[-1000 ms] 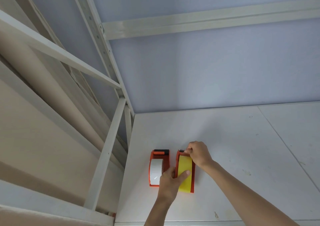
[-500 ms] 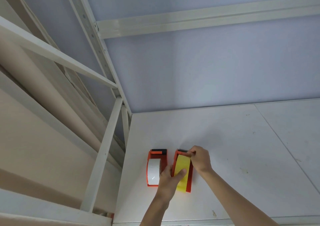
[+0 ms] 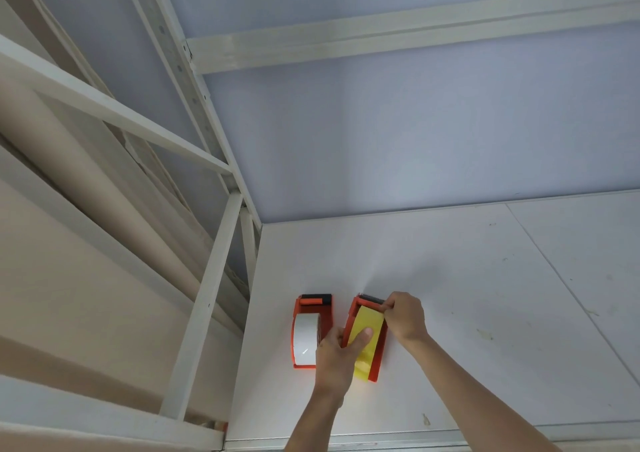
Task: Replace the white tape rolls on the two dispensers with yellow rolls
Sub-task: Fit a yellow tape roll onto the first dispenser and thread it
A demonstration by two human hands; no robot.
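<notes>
Dispensers side by side near shelf left edge; left hand grips yellow roll; right hand pinches tape end.

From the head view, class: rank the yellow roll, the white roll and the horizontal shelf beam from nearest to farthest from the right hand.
1. yellow roll, beside the right hand, at its fingers.
2. white roll, left, in the other dispenser.
3. horizontal shelf beam, far up on the back wall.

Surface: scuffed white panel shelf board | Backdrop: pale lavender wall | Frame: white perforated metal shelving upright, horizontal white beam | Left: beige wall
</notes>
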